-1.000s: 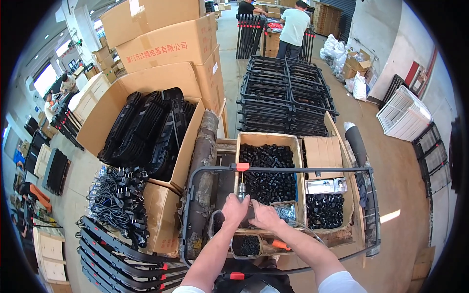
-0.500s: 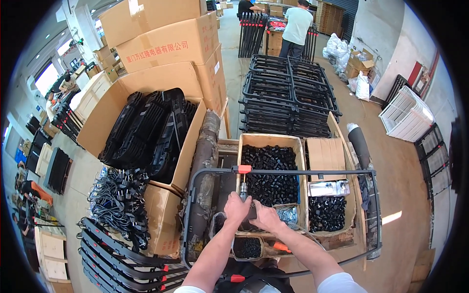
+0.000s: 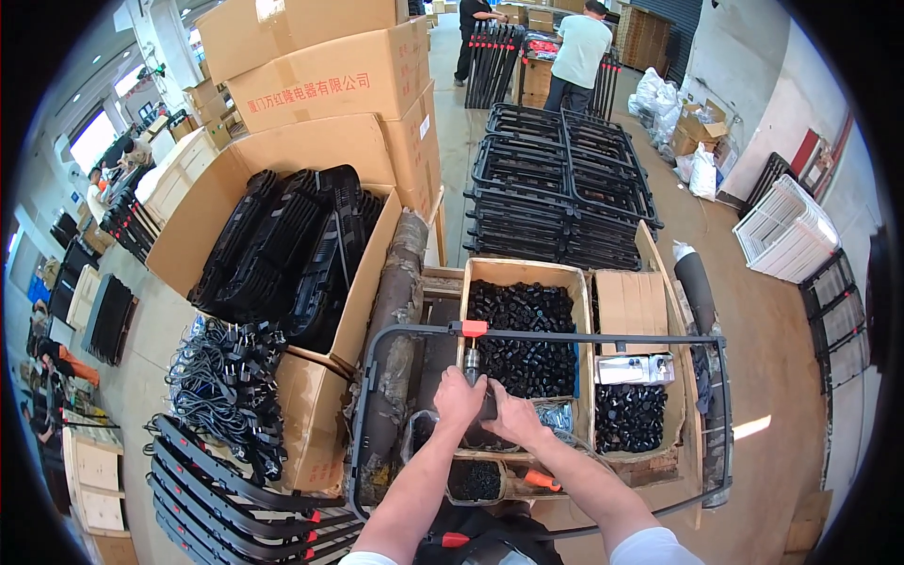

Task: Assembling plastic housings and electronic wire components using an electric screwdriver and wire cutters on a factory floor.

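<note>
A large black tubular frame [image 3: 603,339] lies across the bench, with a red clip [image 3: 475,329] on its far bar and another red clip [image 3: 455,540] on its near bar. My left hand [image 3: 460,397] is closed around the front of a power drill [image 3: 472,359], just behind its metal chuck. My right hand [image 3: 513,418] grips the drill's rear body; its fingers and the handle are mostly hidden. The drill points away from me, its tip meeting the far bar at the red clip.
A bin of small black plastic parts [image 3: 522,266] stands beyond my hands, with a smaller box of black caps [image 3: 680,424] to its right. An orange-handled tool [image 3: 541,479] lies near me. Left are bundled cables [image 3: 221,386] and an open carton [image 3: 254,151]. Stacked frames [image 3: 565,179] stand ahead.
The view has shifted slightly. Both hands keep their hold on the drill, and its tip stays at the red clip on the far bar.
</note>
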`<act>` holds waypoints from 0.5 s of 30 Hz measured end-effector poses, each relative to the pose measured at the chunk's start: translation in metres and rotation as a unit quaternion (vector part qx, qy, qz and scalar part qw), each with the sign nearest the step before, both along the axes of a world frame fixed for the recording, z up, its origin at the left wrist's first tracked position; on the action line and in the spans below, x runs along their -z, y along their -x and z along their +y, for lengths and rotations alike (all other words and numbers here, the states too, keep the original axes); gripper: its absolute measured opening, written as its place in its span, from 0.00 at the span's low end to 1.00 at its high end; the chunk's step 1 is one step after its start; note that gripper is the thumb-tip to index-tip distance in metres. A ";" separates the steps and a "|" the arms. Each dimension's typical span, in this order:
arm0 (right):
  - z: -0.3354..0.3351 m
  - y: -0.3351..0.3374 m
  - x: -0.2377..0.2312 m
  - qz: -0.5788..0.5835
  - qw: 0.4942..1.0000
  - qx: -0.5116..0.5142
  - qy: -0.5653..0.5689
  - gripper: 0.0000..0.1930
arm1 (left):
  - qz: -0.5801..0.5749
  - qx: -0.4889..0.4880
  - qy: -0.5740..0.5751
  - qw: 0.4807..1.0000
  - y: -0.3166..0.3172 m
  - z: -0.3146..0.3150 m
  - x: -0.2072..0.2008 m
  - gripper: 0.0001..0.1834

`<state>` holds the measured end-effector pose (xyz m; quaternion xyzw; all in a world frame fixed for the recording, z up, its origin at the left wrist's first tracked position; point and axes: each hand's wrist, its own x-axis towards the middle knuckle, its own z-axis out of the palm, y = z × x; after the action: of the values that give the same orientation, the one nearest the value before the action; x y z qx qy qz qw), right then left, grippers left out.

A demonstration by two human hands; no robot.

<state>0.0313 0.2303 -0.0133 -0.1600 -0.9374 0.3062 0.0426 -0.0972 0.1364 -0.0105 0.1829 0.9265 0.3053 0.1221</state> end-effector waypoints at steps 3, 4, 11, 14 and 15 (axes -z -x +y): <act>0.000 0.001 -0.006 -0.030 0.999 0.014 0.015 0.46 | -0.007 -0.001 -0.003 1.000 0.001 0.003 -0.001 0.30; 0.001 0.001 -0.003 -0.017 1.000 -0.005 -0.007 0.42 | -0.009 0.000 -0.004 1.000 0.001 0.004 -0.001 0.30; -0.008 0.001 -0.013 -0.007 0.999 -0.032 -0.022 0.30 | -0.030 0.005 -0.009 1.000 0.002 -0.003 -0.002 0.31; -0.011 -0.002 -0.016 -0.011 0.999 -0.025 -0.018 0.30 | -0.034 0.004 -0.012 0.999 0.000 -0.005 -0.002 0.32; -0.012 -0.003 -0.017 -0.010 0.999 -0.024 -0.019 0.30 | -0.034 0.003 -0.012 0.999 -0.001 -0.005 -0.002 0.32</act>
<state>0.0340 0.2181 0.0039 -0.1394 -0.9472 0.2873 0.0284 -0.0963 0.1312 -0.0083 0.1769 0.9175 0.3218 0.1528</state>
